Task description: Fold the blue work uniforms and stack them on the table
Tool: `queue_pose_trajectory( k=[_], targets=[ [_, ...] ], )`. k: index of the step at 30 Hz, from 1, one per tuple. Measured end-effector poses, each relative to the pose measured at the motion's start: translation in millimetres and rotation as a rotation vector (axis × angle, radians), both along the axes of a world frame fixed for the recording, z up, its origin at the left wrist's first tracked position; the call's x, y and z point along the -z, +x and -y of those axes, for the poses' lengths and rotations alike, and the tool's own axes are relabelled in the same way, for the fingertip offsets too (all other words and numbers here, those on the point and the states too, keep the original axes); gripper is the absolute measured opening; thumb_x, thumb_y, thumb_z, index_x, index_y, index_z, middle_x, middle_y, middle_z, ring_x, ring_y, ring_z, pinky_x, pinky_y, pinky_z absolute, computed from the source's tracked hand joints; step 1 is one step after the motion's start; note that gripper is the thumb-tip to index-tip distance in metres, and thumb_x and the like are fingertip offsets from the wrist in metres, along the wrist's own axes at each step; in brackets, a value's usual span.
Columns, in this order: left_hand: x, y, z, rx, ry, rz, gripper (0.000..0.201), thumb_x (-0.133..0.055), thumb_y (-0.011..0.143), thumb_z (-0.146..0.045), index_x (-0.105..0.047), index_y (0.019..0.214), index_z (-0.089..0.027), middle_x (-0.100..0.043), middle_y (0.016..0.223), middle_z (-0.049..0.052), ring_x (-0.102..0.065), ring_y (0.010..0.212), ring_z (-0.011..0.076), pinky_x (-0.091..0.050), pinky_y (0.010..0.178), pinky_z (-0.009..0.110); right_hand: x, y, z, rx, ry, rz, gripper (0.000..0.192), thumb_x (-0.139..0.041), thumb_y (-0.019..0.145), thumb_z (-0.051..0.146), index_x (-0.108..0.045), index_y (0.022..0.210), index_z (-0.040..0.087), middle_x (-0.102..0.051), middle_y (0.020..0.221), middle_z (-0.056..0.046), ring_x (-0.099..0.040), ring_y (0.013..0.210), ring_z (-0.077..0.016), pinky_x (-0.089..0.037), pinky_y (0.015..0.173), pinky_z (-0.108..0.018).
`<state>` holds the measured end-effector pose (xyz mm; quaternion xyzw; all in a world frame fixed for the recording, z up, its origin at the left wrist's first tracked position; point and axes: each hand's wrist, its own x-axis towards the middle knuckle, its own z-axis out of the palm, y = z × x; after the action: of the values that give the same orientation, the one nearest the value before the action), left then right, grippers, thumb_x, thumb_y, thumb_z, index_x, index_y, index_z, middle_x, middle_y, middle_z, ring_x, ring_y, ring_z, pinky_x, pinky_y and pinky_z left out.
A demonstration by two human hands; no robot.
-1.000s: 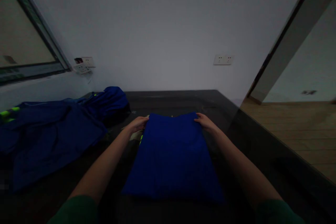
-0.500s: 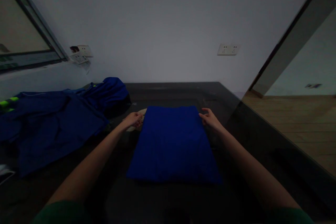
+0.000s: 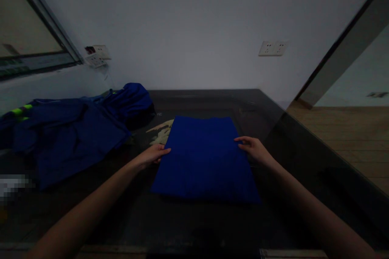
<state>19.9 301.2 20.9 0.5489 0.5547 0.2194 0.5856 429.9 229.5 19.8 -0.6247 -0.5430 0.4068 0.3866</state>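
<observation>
A flat, folded blue cloth (image 3: 203, 158), looking like a garment, lies on the dark table in front of me, its wider end toward me. At its left edge, my left hand (image 3: 154, 153) is closed, a fingertip on top of the cloth and the other fingers curled below. My right hand (image 3: 253, 147) touches the right edge with its fingertips, fingers apart. Just beyond my left hand, a pale patterned patch (image 3: 163, 131) shows partly from behind the cloth.
Crumpled dark blue clothing (image 3: 69, 133) with yellow-green stripes lies at the left. A brighter blue bundle (image 3: 132, 99) sits behind it. The dark table (image 3: 200, 103) meets a white wall (image 3: 182, 28) with sockets (image 3: 272, 48). Wooden floor (image 3: 331, 133) lies beyond the table's right edge.
Both hands have slid toward me along the cloth's side edges. More of the pale patch now shows at the left. The view has shifted slightly.
</observation>
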Motion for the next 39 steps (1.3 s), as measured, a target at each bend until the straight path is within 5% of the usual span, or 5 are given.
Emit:
queue_pose_trajectory(
  k=[8, 16, 24, 34, 39],
  targets=[
    [-7.4, -8, -11, 0.157, 0.120, -0.254, 0.035, -0.073, 0.066, -0.051, -0.062, 0.075, -0.019, -0.055, 0.055, 0.002, -0.055, 0.049, 0.0187, -0.035, 0.049, 0.026, 12.3, 3, -3, 0.064, 0.137, 0.537, 0.028, -0.061, 0.077, 0.020, -0.069, 0.103, 0.019, -0.058, 0.093, -0.007, -0.060, 0.080, -0.0198, -0.051, 0.080, -0.036],
    [-20.4, 68, -58, 0.234, 0.939, -0.676, 0.045, -0.048, 0.089, -0.033, -0.053, 0.130, -0.017, -0.048, 0.141, 0.015, -0.039, 0.134, 0.0304, -0.024, 0.112, 0.043, -11.1, -46, -69, 0.048, 0.300, 0.786, 0.045, -0.045, 0.093, 0.033, -0.051, 0.135, 0.019, -0.045, 0.141, -0.016, -0.037, 0.134, -0.0309, -0.030, 0.111, -0.047],
    [28.0, 95, -103, 0.281, 0.761, -0.796, 0.055, -0.032, 0.096, -0.048, -0.032, 0.148, -0.031, -0.020, 0.159, 0.008, -0.017, 0.146, 0.0284, -0.011, 0.115, 0.052, 25.9, -54, -99, -0.023, 0.081, 0.908, 0.058, -0.034, 0.097, 0.050, -0.029, 0.150, 0.026, -0.023, 0.157, -0.010, -0.015, 0.146, -0.0290, -0.011, 0.114, -0.057],
    [30.6, 92, -105, 0.215, 0.742, -0.731, 0.053, -0.038, 0.094, -0.048, -0.040, 0.144, -0.031, -0.028, 0.156, 0.008, -0.021, 0.145, 0.0274, -0.009, 0.115, 0.052, 30.4, -49, -103, 0.007, 0.103, 0.814, 0.056, -0.040, 0.095, 0.049, -0.037, 0.145, 0.024, -0.033, 0.153, -0.011, -0.020, 0.144, -0.0289, -0.011, 0.113, -0.061],
    [19.6, 71, -121, -0.174, 0.629, -0.539, 0.045, -0.050, 0.087, -0.033, -0.057, 0.127, -0.013, -0.041, 0.146, 0.019, -0.029, 0.140, 0.0317, -0.020, 0.113, 0.043, 22.1, -13, -116, 0.367, 0.150, 0.647, 0.046, -0.049, 0.092, 0.039, -0.058, 0.126, 0.008, -0.049, 0.136, -0.024, -0.038, 0.134, -0.0333, -0.029, 0.109, -0.048]
  ],
)
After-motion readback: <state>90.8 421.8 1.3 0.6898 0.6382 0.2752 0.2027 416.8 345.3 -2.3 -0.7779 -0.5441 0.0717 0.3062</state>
